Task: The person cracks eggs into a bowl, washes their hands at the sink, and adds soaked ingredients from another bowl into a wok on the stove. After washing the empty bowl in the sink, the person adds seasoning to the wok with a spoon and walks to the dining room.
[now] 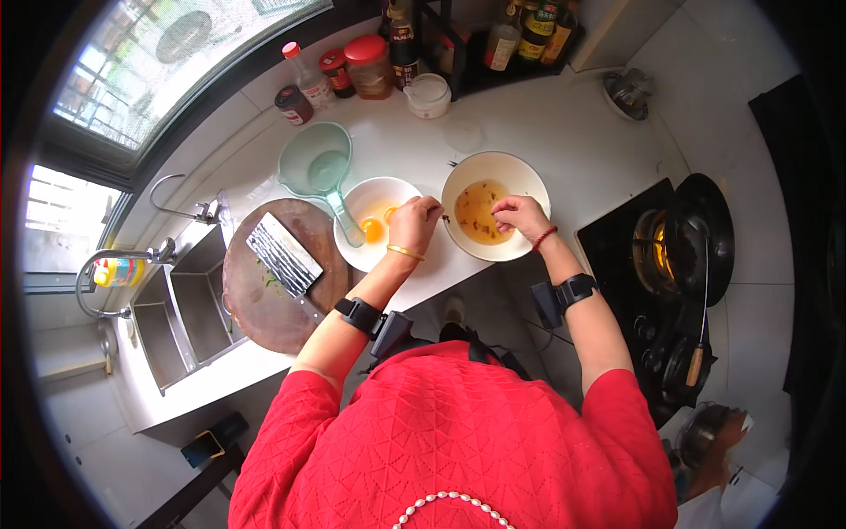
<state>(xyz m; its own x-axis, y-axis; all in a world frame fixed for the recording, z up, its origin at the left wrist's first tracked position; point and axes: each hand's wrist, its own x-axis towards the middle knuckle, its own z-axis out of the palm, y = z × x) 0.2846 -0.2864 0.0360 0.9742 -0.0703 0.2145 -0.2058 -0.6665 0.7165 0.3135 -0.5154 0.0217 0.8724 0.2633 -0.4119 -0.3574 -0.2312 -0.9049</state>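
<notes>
A white bowl of amber liquid with dark bits stands on the counter. My right hand is over its right part, fingertips pinched together close to the liquid; whether they hold a bit cannot be told. My left hand is between this bowl and a second white bowl, its fingers pinched beside a small dark bit at the first bowl's left rim. Raw egg yolks lie in the second bowl. A translucent green ladle rests at its left, the handle reaching over that bowl. A cleaver lies on a round wooden chopping board.
A double sink with taps is at the left. Sauce bottles and jars and a white lidded tub line the back. At the right, a wok sits on the black hob, with a wood-handled utensil.
</notes>
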